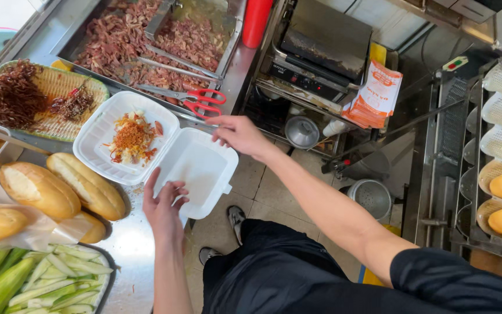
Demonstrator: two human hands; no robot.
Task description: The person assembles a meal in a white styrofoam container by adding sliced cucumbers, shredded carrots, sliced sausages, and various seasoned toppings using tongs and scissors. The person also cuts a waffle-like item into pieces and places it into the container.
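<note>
Head view, looking down over a steel counter (pixel 129 244): an open white foam clamshell box (pixel 155 154) lies near the middle of the frame, its filled half at 10 o'clock and its empty lid half at 4 o'clock, jutting past the counter edge. The filled half holds a small heap of shredded orange and red toppings (pixel 132 136).

The left hand (pixel 164 209) touches the lid's 7 o'clock edge with loosely curled fingers, not clamped. The right hand (pixel 236 134) pinches the lid's 1 o'clock corner between thumb and fingertips.

The box looks very light and stiff but brittle (thin foam dents and cracks readily), so the rims and corners seem the safest places to take hold, well away from the hinge. Its long axis runs from 10 to 4 o'clock, with the hinge crossing it between the halves.

Golden baguette rolls (pixel 65 189) lie at 8 o'clock from the box, red-handled scissors (pixel 196 99) at 1 o'clock, and a metal tray of chopped reddish meat (pixel 146 40) at 12 o'clock.
</note>
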